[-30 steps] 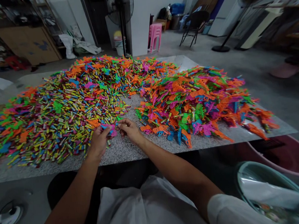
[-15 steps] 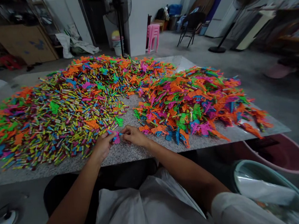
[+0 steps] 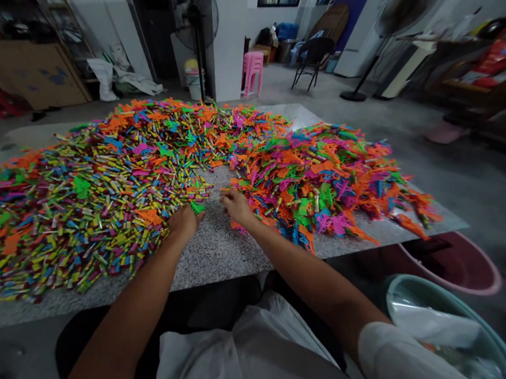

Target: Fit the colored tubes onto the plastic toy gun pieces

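My left hand [image 3: 183,222] is at the right edge of a wide heap of small coloured tubes [image 3: 119,204]. Its thumb and fingers close around a green plastic toy gun [image 3: 197,207] lying on the stone tabletop; part of the gun is hidden. Across a narrow gap, my right hand [image 3: 238,208] hovers by the left edge of a second pile, orange, pink, green and blue toy guns [image 3: 321,173]. Its fingers are curled together at the tips, and what they hold, if anything, is too small to make out.
A speckled stone table [image 3: 216,255] carries both piles. Below its right end stand a pink tub [image 3: 492,271] and a teal tub [image 3: 478,318] with clear plastic bags. Farther back are stacked pink stools [image 3: 253,68], a black chair [image 3: 317,52] and standing fans [image 3: 409,5].
The pink and blue toy gun has left my hands. They have moved apart and forward, the left onto the green gun, the right toward the toy-gun pile. The view has turned slightly right.
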{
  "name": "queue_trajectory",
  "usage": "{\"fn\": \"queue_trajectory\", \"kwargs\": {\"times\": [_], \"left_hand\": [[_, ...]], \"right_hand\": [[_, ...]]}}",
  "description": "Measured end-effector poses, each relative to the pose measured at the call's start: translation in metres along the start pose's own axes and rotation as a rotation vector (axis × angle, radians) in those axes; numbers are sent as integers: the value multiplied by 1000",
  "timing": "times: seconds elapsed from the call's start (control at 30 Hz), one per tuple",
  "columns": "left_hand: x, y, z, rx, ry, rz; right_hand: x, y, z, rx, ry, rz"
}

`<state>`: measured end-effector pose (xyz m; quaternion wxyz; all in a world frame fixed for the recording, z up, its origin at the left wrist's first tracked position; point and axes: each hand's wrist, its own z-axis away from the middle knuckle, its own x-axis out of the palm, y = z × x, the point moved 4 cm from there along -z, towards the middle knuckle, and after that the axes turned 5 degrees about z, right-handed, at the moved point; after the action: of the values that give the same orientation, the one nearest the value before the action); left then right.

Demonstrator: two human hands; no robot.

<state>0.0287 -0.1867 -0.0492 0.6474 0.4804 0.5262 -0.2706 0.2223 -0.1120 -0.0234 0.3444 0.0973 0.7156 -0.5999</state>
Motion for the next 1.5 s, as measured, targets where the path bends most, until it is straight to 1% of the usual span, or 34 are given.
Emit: {"fn": "queue_trajectory", "kwargs": {"times": [0.07, 0.1, 0.17, 0.23, 0.3, 0.37, 0.43, 0.5, 0.57, 0.67, 0.7, 0.73, 0.77, 0.9, 0.97, 1.03, 1.1, 1.23, 1.37, 1.43, 1.5], "left_hand": [[4, 2, -3, 17, -20, -10], [5, 2, -4, 28, -21, 5], [6, -4, -4, 48, -9, 77], [3, -15, 0, 30, 22, 208], [-2, -29, 8, -40, 61, 425], [-9, -46, 19, -145, 83, 747], [-16, -60, 31, -243, 60, 1094], [-24, -70, 42, -328, 29, 1358], [-34, -77, 51, -407, 16, 1518], [-45, -82, 59, -541, 20, 1672], [-48, -82, 60, -567, 20, 1706], [-50, -80, 61, -575, 22, 1731], [-51, -76, 62, -566, 23, 1745], [-56, -55, 67, -457, 48, 1690], [-58, -42, 72, -387, 18, 1610], [-61, -30, 77, -311, -45, 1536], [-63, -21, 82, -253, -99, 1496], [-66, -11, 89, -211, -150, 1466], [-65, -5, 91, -163, -211, 1533], [-63, -7, 89, -192, -167, 1568], [-61, -11, 86, -250, -67, 1588]], "right_hand": [[20, -4, -12, -75, -51, 282], [29, -7, -20, -99, -75, 358], [44, -12, -34, -115, -122, 420], [56, -18, -46, -138, -170, 483], [68, -24, -53, -161, -207, 534], [78, -30, -57, -169, -229, 568], [85, -35, -60, -163, -240, 584], [90, -39, -61, -151, -242, 580], [90, -43, -58, -136, -234, 554], [88, -47, -44, -116, -227, 495], [87, -48, -36, -111, -225, 458], [86, -49, -27, -102, -220, 373], [85, -50, -17, -91, -215, 227], [78, -57, 23, -58, -210, -639], [72, -61, 36, -50, -212, -863], [64, -64, 43, -34, -208, -958], [56, -67, 48, -33, -222, -992], [47, -70, 54, -67, -230, -981], [47, -68, 60, -108, -226, -951], [48, -67, 63, -123, -232, -948], [49, -66, 66, -111, -209, -956]]}}
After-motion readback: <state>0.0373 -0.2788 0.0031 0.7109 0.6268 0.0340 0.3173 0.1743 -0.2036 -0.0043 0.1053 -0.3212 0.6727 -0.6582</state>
